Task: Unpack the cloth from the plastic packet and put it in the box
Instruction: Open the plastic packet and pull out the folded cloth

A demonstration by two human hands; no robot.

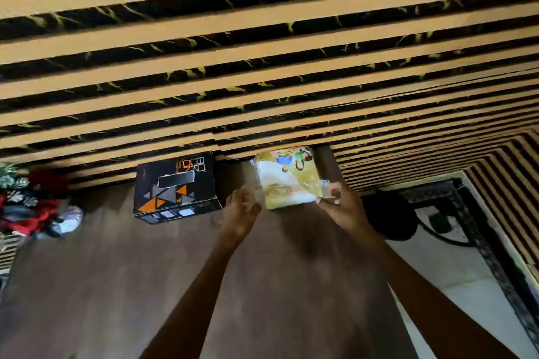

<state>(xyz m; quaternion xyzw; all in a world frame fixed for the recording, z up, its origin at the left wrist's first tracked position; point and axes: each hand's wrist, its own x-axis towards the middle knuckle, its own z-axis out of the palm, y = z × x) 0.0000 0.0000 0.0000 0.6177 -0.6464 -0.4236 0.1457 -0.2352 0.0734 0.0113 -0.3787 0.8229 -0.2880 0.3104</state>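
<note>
A clear plastic packet [287,176] with a yellow printed card and white cloth inside lies on the brown wooden table [116,285], close to the slatted wall. My right hand [339,207] pinches the packet's near right corner flap. My left hand [242,210] is at the packet's near left edge with its fingers curled around the clear plastic there; the image is blurred, so the grip is unclear. A black box [175,188] with orange and grey triangles stands to the left of the packet, its lid closed.
A wall of tan slats [262,67] over black marble rises just behind the box and packet. Red and patterned cloths [32,207] are piled at the table's left edge. A dark round object [390,218] and a white floor lie to the right.
</note>
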